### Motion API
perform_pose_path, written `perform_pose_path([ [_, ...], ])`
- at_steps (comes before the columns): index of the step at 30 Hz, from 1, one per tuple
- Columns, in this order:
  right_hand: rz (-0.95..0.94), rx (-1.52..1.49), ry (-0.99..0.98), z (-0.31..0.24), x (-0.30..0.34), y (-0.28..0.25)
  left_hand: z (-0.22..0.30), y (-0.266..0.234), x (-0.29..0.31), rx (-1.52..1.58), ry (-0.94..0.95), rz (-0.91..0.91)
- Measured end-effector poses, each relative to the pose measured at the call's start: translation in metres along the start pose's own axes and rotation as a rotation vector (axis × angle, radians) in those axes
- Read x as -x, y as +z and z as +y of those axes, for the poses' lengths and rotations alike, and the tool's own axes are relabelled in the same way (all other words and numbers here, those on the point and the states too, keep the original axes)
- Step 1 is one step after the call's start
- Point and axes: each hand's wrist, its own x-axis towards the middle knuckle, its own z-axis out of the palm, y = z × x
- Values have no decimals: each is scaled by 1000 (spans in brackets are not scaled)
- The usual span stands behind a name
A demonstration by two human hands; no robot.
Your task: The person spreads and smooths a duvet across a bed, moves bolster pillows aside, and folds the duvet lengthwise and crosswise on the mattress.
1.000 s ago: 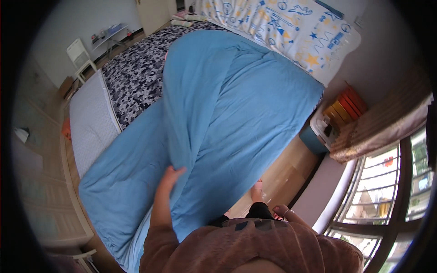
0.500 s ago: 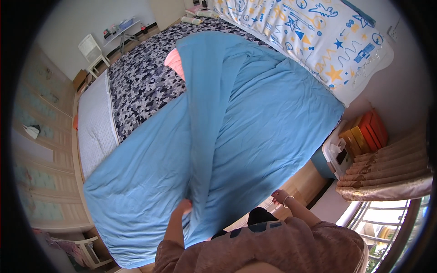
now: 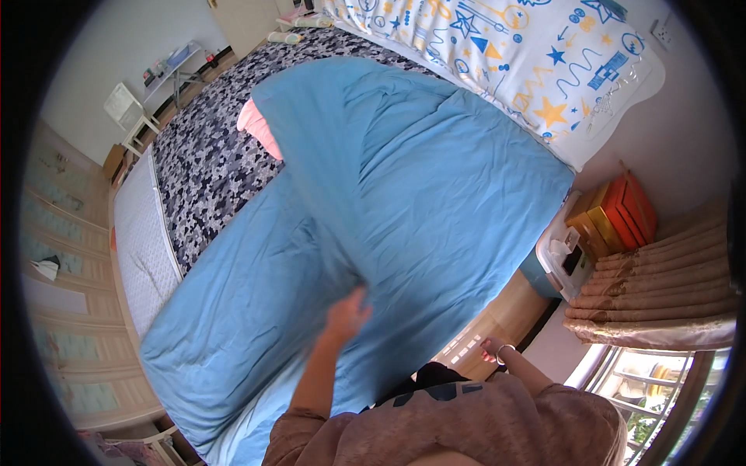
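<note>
A large blue duvet lies spread and wrinkled across the bed, with a loose fold slanting through its middle. At the lower end of that fold is my left hand, blurred by motion, its fingers closed on the cloth. Off the bed's near right edge, my right hand hangs with curled fingers and nothing visible in them; a pale bracelet rings the wrist. Something pink pokes out from under the duvet's far left edge.
A dark camouflage-patterned sheet covers the bed's far left part. A white patterned padded headboard stands along the far right. Red and gold boxes stand beside the bed, near a brown curtain. Wardrobes line the left.
My left hand has moved up and to the right, drawing the duvet's fold from nearly upright to slanting. My right hand has shifted slightly lower. The whole view has shifted somewhat.
</note>
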Motion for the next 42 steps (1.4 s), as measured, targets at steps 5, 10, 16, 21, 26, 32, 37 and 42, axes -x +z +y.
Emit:
perform_pose_path([
  [5,9,309,-172,-51,3,15,-45,145,45,-134,309,-868],
  [10,64,109,-511,-98,54,32,-49,125,29,663,-142,-646],
  [16,18,356,-334,-92,61,33,-77,63,-33,468,-85,-175],
  [21,-70,454,-321,-102,46,22,-97,76,-85,558,-127,-115],
  [26,-122,405,-366,-97,-7,-29,-22,65,-167,911,-292,107],
  [32,-126,295,-266,-127,-39,-137,5,72,-267,1495,-308,154],
  [37,-14,31,-256,-131,-42,-242,135,49,-338,1608,-395,405],
  [42,-6,-153,-166,-123,-75,-305,293,96,-330,257,163,-46],
])
